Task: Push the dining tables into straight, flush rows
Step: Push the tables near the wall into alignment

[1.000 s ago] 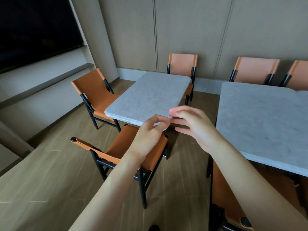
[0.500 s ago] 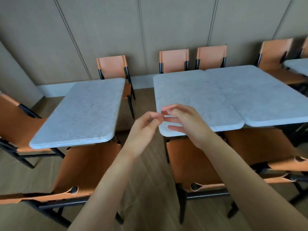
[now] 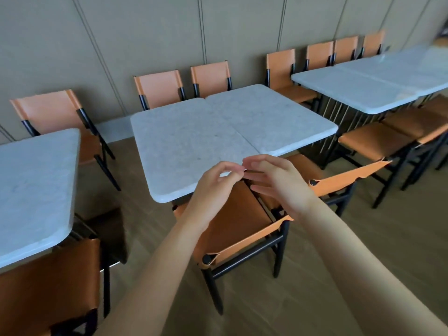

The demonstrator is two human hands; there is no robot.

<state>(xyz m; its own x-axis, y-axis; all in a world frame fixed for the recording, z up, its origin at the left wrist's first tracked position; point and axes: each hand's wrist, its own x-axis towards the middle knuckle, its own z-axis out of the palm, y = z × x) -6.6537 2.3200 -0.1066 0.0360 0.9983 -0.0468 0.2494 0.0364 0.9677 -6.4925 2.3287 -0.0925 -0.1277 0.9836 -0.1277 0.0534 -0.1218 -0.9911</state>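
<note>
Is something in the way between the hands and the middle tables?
Yes. An orange chair is tucked at the near edge of the joined middle tables, and the left hand and right hand hover above its seat. A second chair sits just to its right. Neither hand touches the tabletop.

Dim, soft daylight from right; edges warped.

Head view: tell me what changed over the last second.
The view swung right: the lone grey marble table slid to the left edge, the joined pair of grey marble tables came to centre, and a further row appeared. Left hand and right hand stayed raised, fingertips together, gripping nothing. No table visibly moved.
</note>
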